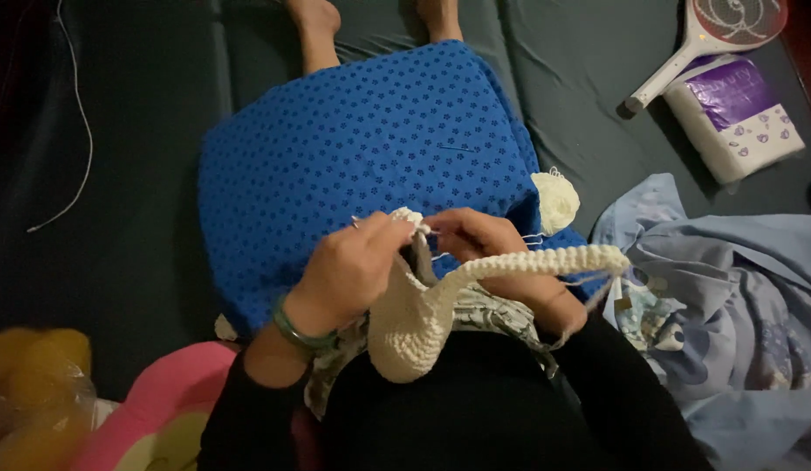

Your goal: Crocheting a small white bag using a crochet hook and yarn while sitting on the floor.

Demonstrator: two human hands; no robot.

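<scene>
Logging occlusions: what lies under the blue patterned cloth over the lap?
Under the blue patterned cloth are the person's legs; only bare feet stick out at its far edge, on the dark mat. The legs themselves are covered.

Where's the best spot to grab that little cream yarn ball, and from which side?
Probably take the cream yarn ball around its round middle, coming from above. It lies free at the edge of the blue dotted cloth, apart from the right hand; its strand trails toward the crochet piece, so avoid that side.
</scene>
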